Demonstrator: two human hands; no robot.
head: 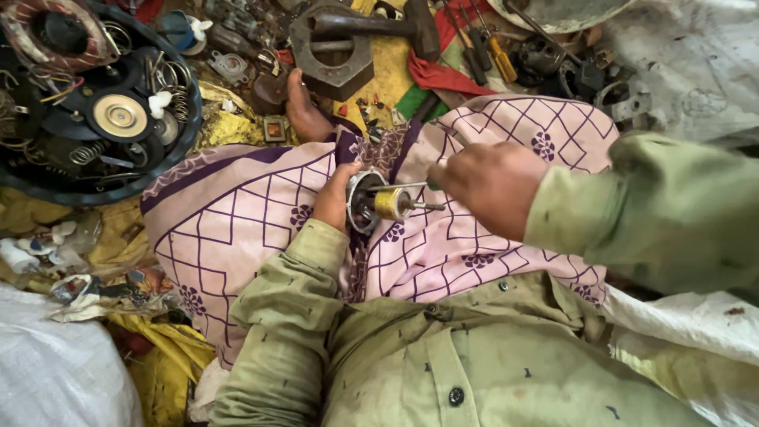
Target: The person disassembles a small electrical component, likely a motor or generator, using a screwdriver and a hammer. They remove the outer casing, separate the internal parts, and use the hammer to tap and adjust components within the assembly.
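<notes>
One brass-coloured bushing (390, 203) on steel rotor shaft (417, 205)

Round black tray (186, 126), upper left: holds springs (180, 95), a brass-coloured disc (120, 116), wire coils. Heavy metal ring block (332, 49), top centre, with a hammer (379, 25) lying across it. Screwdrivers (489, 49), yellow-handled and dark, just right of the hammer. Red cloth (444, 77) beneath them. White woven sack (55, 372), lower left. Yellow sheet (391, 75) under the clutter.
</notes>
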